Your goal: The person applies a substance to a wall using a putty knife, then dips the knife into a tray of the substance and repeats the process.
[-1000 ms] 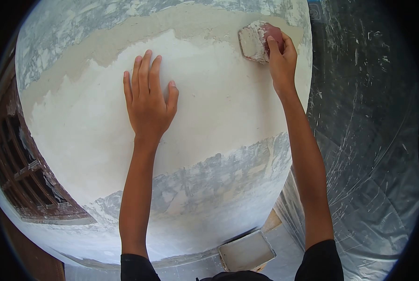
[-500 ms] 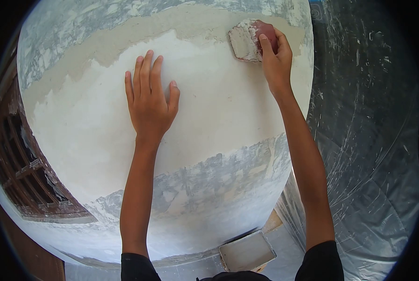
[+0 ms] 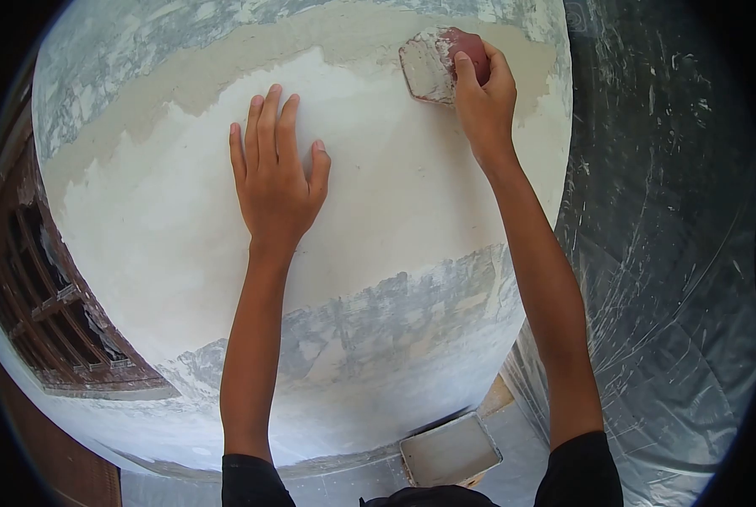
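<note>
My left hand (image 3: 278, 173) lies flat on the pale plastered wall (image 3: 378, 194), its fingers apart and holding nothing. At the upper right, my right hand (image 3: 486, 101) grips a dark red scraper (image 3: 469, 52) by its edge, thumb on the near face. Whitish plaster coats the left part of the scraper's face. The scraper is against or very near the beige, damper-looking band along the top of the wall; its exact contact is hidden. Patchy grey areas show above and below the pale plaster.
A tray (image 3: 451, 452) with greyish contents stands at the bottom, below the wall. Dark plastic sheeting (image 3: 665, 253) with white splashes hangs at the right. A brown window frame with bars (image 3: 61, 317) is at the left.
My right hand has moved a little left and slightly up with the scraper. My left hand keeps its flat pose, only slightly shifted in view.
</note>
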Motion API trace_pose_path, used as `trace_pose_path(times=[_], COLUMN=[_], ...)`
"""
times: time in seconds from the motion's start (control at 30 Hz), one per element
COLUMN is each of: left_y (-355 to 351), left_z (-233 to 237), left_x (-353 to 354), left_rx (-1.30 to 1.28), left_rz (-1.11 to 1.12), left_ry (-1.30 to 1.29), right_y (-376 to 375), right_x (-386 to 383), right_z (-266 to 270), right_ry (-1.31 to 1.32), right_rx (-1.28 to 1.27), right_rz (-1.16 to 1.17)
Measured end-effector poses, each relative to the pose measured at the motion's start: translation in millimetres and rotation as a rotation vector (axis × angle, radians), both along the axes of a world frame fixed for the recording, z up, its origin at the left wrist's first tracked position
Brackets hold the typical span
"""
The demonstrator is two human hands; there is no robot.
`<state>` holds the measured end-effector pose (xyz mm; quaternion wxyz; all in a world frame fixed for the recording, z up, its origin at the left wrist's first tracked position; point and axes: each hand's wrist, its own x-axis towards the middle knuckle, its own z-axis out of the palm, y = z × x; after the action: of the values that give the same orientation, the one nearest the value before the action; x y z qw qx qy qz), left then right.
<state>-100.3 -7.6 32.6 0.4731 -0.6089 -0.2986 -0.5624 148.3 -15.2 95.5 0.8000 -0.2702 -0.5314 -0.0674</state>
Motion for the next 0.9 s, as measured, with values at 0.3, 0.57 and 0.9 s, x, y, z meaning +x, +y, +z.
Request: trace_pose_path(times=[0.3, 0.57, 0.9], left_y=[-1, -1, -2], left_z=[0, -1, 0], left_x=[1, 1, 1], left_rx=[0.000, 0.005, 0.019], left_rz=[-0.005, -0.008, 0.038], left_ry=[-0.002, 0.000, -0.008], right_y=[-3, -6, -4], right_x=[7, 8, 14], right_z=[-3, -1, 1], right_ry=[0.044, 0.009, 0.150], right_rx=[0.012, 0.004, 0.043], right_rz=[0.012, -0.043, 0.089])
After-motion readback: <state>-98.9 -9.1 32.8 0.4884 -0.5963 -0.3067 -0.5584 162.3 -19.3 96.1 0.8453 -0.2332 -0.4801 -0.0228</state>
